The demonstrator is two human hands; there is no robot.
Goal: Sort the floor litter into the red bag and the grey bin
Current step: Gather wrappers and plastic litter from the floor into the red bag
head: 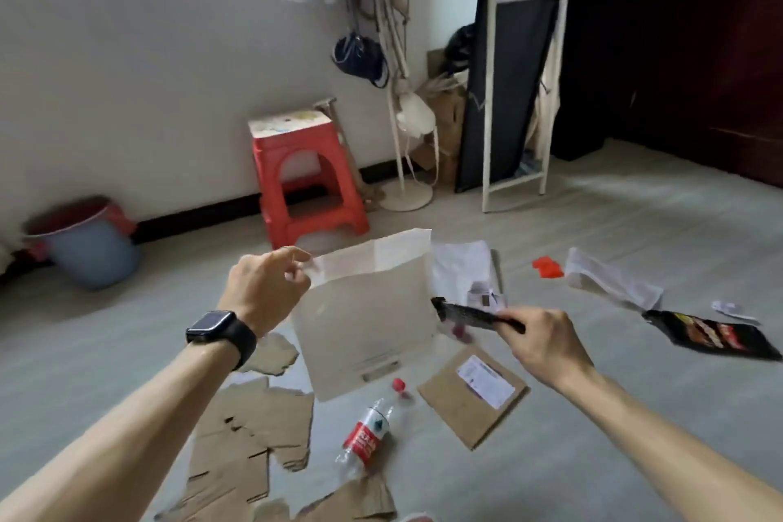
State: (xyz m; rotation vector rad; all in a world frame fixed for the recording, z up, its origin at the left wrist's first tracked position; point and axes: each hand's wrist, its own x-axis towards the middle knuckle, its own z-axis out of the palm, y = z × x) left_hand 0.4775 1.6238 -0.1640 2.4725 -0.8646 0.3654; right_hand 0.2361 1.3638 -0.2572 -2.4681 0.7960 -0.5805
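While left hand [265, 288] pinches white bag [364, 309], right hand [546, 341] grips black wrapper [470, 314]; pick-up step; next carry to grey bin [91, 254], far left.

Grey floor [593, 233], white wall [148, 76], red stool [309, 178].

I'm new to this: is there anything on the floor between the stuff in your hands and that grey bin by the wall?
Nothing visible. From the white bag to the grey bin the floor shows bare.
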